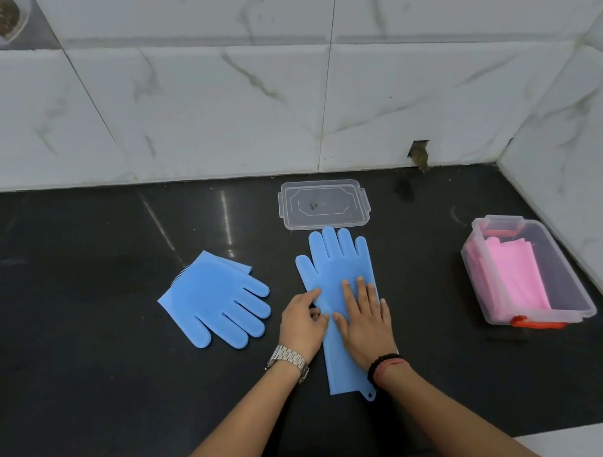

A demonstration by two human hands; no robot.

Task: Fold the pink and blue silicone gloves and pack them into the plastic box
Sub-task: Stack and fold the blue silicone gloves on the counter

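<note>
Both my hands lie open, left hand [302, 321] & right hand [365, 321] flat on the long blue glove [338, 261], gripping nothing; springy silicone prob unfolds once I let go.

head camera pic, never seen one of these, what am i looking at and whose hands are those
One picture, taken by a camera on a person's head, looking down at their own bare hands over a black counter. The left hand and right hand press flat on a long blue glove; nothing is gripped. A second blue glove, already folded, lies to the left. Behind is a clear lid. To the right, a plastic box holds pink gloves.
</note>
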